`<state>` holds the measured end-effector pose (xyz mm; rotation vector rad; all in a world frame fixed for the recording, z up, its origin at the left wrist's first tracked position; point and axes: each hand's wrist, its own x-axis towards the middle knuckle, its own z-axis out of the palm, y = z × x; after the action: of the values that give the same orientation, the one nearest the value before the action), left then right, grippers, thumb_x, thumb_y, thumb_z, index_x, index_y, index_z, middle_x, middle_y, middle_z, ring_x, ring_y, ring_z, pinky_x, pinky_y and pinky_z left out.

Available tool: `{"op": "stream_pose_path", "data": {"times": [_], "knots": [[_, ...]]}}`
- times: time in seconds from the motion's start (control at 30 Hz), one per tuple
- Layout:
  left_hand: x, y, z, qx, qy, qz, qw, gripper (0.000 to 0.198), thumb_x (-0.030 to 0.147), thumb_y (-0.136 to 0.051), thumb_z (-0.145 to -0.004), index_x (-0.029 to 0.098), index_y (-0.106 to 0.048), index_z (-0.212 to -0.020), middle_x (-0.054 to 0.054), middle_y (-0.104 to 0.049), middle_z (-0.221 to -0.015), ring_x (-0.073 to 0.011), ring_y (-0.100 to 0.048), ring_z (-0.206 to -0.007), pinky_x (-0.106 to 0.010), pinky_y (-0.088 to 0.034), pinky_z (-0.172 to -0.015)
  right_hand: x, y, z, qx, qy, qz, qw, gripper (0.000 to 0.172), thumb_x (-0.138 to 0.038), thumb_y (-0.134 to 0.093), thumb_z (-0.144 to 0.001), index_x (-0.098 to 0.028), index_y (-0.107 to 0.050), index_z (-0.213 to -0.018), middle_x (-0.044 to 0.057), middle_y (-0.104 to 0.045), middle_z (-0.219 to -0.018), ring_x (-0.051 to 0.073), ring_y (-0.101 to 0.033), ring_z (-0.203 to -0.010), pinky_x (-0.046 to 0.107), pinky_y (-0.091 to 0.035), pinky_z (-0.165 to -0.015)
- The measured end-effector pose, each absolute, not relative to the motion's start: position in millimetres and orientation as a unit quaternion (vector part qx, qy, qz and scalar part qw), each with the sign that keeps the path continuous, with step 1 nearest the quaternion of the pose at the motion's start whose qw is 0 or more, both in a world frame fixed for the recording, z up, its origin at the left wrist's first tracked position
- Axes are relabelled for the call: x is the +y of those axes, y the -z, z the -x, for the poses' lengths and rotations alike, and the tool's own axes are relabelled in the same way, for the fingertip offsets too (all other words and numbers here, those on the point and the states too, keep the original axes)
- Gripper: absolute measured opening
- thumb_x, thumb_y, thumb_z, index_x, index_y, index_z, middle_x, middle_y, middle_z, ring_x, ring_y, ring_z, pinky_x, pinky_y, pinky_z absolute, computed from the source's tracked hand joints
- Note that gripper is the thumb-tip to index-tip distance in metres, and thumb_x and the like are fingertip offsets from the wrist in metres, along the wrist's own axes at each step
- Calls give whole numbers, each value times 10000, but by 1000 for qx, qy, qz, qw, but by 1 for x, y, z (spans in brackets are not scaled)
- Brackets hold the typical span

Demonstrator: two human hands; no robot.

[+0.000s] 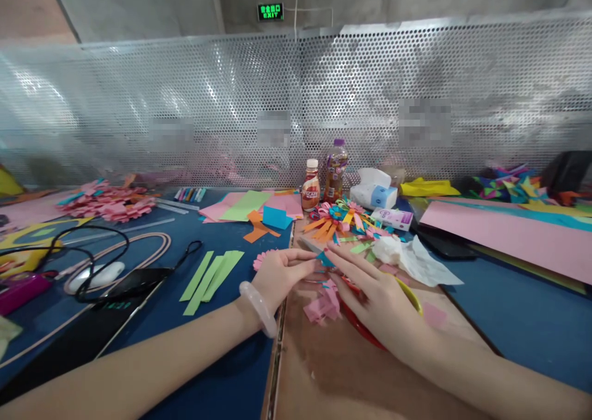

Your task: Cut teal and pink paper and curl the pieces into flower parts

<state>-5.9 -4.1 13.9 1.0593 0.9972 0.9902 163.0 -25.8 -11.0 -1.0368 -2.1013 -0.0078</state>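
Observation:
A small piece of blue paper is pinched between the fingertips of both hands above the brown board. My left hand, with a pale bangle on its wrist, is closed on the paper's left side. From the right, my right hand closes its fingertips on the same piece. Red and yellow curved parts, perhaps scissor handles, show beneath my right hand; their full shape is hidden. A grey blade-like tip lies just beyond the fingers. Pink paper scraps sit below the hands, and a pink paper flower is beside my left hand.
Green paper strips, a phone and cables lie left. Behind the hands are colourful paper strips, two bottles, a tissue pack and crumpled tissue. Pink sheets lie right; a perforated metal screen stands behind.

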Motion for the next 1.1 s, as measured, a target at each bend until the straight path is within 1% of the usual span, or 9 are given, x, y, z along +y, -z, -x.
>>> {"op": "stream_pose_path", "data": {"times": [0.1,0.23,0.37,0.53,0.67,0.77,0.9,1.03,1.1], "knots": [[-4,-14,6,427,-437,-464,641,250,226,-722,-638,117,-650,-851,-80,-710,-802,-191,-673,-724,-294,-548,-669,-26,11,-163,-822,3,409,397,375,-175,-445,-846,-216,-517,-1212,50,-528,-1266,191,-531,-1116,344,-460,-941],[-6,-16,5,433,-417,-466,649,236,240,-721,-641,122,-652,-833,-83,-709,-779,-198,-672,-732,-299,-546,-662,-24,9,-164,-804,-28,396,442,272,-169,-452,-843,-216,-609,-1059,60,-602,-1144,181,-584,-1027,334,-483,-907],[-6,-17,6,437,-414,-455,656,217,232,-718,-641,117,-648,-811,-83,-705,-754,-199,-672,-698,-303,-544,-637,-24,6,-165,-807,-38,370,458,247,-147,-452,-834,-218,-632,-988,72,-608,-1092,179,-602,-976,330,-505,-863],[-3,-14,7,412,-425,-445,673,170,224,-690,-671,123,-639,-798,-69,-704,-723,-193,-674,-681,-306,-542,-656,-25,6,-164,-815,-26,354,458,262,-131,-455,-832,-199,-644,-1000,106,-548,-1152,173,-594,-946,317,-521,-818],[-1,-12,7,405,-432,-435,678,159,238,-687,-677,123,-638,-775,-67,-699,-684,-200,-675,-696,-314,-540,-686,-24,8,-164,-822,-16,346,452,278,-145,-446,-840,-226,-654,-1007,98,-536,-1173,173,-595,-928,298,-543,-750],[-1,-12,7,407,-426,-439,678,172,253,-691,-677,119,-643,-773,-71,-699,-685,-185,-673,-684,-299,-543,-680,-24,9,-164,-830,-6,347,437,308,-142,-439,-839,-241,-640,-1050,90,-530,-1200,178,-600,-934,308,-541,-773],[-1,-11,7,406,-422,-449,675,190,261,-706,-664,126,-642,-781,-66,-705,-713,-176,-674,-699,-287,-544,-684,-25,8,-164,-835,7,355,419,326,-131,-436,-836,-253,-629,-1070,77,-544,-1189,193,-577,-998,337,-518,-832],[-1,-12,7,408,-431,-453,666,179,256,-697,-674,132,-624,-780,-58,-710,-730,-194,-679,-736,-291,-547,-689,-24,7,-165,-799,-6,398,450,328,-163,-473,-832,-233,-568,-1139,85,-549,-1172,193,-556,-1040,326,-514,-838],[-2,-13,7,407,-433,-455,664,168,246,-688,-686,132,-615,-786,-57,-713,-745,-197,-681,-746,-285,-548,-684,-24,6,-165,-785,-17,418,458,299,-176,-486,-829,-223,-581,-1108,84,-567,-1138,197,-555,-1041,335,-506,-854]]}}
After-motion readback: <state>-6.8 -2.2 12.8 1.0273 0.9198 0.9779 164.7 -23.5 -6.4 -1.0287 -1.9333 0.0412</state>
